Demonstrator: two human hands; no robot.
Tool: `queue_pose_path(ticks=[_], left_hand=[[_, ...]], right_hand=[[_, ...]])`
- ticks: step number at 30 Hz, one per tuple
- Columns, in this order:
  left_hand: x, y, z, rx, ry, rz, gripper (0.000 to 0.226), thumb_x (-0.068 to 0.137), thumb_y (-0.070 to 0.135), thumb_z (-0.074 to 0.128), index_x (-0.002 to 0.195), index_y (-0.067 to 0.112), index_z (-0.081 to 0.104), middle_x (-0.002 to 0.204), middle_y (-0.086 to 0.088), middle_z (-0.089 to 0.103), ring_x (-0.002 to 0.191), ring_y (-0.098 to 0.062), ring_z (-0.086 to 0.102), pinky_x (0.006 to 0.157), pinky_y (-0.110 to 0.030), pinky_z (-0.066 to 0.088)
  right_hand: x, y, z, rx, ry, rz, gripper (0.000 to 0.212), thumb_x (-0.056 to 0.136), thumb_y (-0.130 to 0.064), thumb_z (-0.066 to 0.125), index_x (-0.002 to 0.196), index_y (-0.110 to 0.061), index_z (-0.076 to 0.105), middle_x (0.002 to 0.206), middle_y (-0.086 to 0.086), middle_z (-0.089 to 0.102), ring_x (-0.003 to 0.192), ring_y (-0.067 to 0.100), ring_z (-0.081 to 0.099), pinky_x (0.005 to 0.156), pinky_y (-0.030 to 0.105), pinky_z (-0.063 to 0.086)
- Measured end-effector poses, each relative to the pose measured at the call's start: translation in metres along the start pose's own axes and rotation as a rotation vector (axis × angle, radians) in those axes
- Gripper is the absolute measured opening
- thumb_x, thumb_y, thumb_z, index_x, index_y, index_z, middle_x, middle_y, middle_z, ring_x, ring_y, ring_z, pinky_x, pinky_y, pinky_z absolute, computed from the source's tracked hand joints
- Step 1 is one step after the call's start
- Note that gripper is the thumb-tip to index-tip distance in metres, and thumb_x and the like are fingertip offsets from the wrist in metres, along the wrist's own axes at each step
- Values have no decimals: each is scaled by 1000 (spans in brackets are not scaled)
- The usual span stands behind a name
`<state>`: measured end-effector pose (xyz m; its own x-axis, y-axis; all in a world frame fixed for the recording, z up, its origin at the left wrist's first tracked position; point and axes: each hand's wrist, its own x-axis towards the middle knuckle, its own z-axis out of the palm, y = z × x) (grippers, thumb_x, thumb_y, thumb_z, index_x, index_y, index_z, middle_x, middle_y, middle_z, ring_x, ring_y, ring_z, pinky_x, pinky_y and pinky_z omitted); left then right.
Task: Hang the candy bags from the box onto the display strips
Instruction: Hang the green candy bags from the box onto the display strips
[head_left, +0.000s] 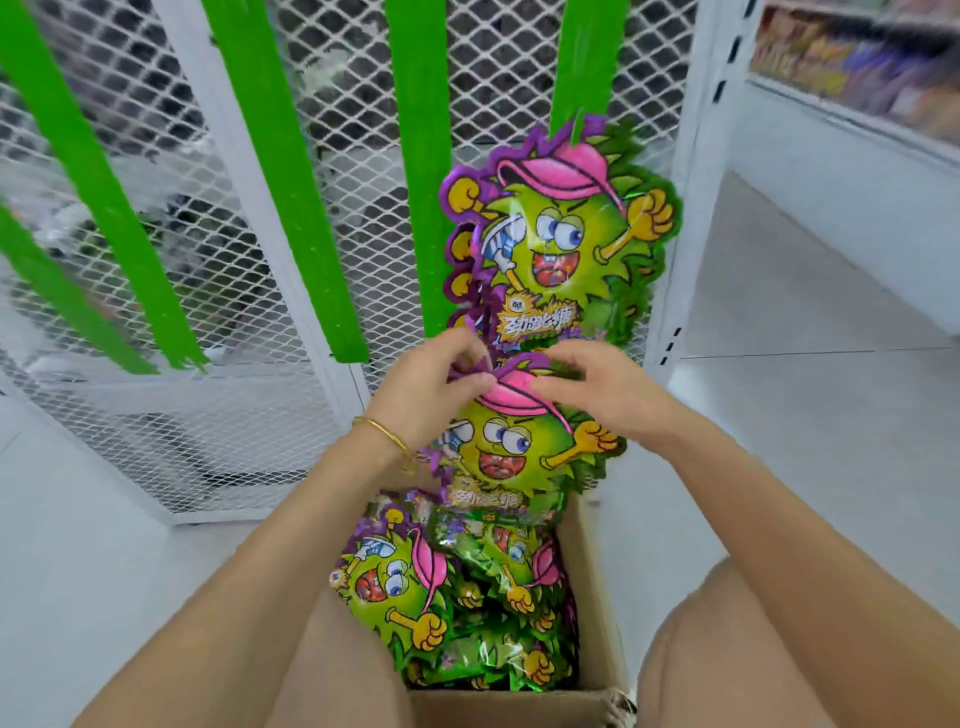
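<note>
Foil gleamed on the jagged, durian-shaped candy bag (519, 447), green with a pink cap, as my left hand (431, 384) and right hand (597, 389) pinched its top above the cardboard box (592, 571) of loose bags (395, 582). Overlapping hung bags (561, 234), too stacked to count, filled one of five flat green strips (587, 62) on white wire mesh (519, 78).

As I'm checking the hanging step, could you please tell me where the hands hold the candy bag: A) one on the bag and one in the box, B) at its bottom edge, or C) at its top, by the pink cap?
C: the left hand and the right hand both pinch the candy bag at its top by the pink cap, above the box.
</note>
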<state>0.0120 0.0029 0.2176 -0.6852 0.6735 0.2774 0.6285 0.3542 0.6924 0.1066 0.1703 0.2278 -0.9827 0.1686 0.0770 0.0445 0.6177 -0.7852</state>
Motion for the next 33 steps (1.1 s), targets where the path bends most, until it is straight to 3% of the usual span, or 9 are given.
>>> queue_pose_path(ticks=[2,4,10,14,17,21,24,28,33], left_hand=[[14,27,-7,-26,-35,26,18,80,12,67,76,22,53,72,11,53,69,-2,50,69,-10,40],[35,54,-18,-86,-37,61,10,81,13,67,88,13,59,81,4,58,73,-4,53,72,-13,44],[127,124,-57,-144,221,110,43,88,17,59,126,2,45,113,-5,54,97,-8,52,80,-8,42],[168,138,-69,-237,284,28,15,89,19,57,99,10,50,83,-2,54,70,-15,52,71,-32,52],[177,146,-77,-199,260,-13,20,90,27,56,73,20,50,62,2,43,53,-11,41,52,-25,39],[179,154,-83,-160,235,-41,17,89,33,57,89,17,62,69,5,51,63,-7,47,60,-21,40],[183,159,-85,-165,220,-100,25,88,33,56,70,16,56,65,3,49,58,-10,44,57,-24,36],[183,160,-81,-315,227,-181,24,85,33,59,79,9,60,59,2,51,53,-13,38,55,-26,31],[182,162,-76,-263,251,-186,34,87,36,56,61,14,51,60,3,49,56,-11,38,57,-24,32]], right_hand=[[-5,-3,-22,-21,106,-19,26,86,-25,64,96,-1,66,89,16,65,84,31,60,78,45,49],[-4,-13,-46,-22,211,-60,20,87,-23,63,99,-8,67,91,8,66,86,24,61,79,40,49],[27,-53,-115,-285,407,-201,29,84,-29,66,107,-12,65,92,-4,57,89,14,53,71,25,34],[56,-74,-140,-369,500,-247,26,86,-31,61,107,-16,62,100,5,63,92,22,57,81,38,46],[74,-85,-153,-429,566,-271,25,89,-31,56,109,-17,59,106,4,62,98,22,55,82,37,44],[88,-97,-157,-467,633,-294,22,91,-27,52,110,-17,56,109,7,62,102,26,55,82,37,42],[94,-102,-156,-508,658,-302,21,91,-26,51,107,-14,54,107,9,62,99,28,54,78,36,40],[94,-102,-154,-519,680,-301,22,91,-27,54,106,-11,51,104,10,61,96,29,54,77,38,41],[91,-95,-154,-511,653,-291,21,90,-26,56,101,-9,49,87,3,51,82,25,48,68,33,35]])
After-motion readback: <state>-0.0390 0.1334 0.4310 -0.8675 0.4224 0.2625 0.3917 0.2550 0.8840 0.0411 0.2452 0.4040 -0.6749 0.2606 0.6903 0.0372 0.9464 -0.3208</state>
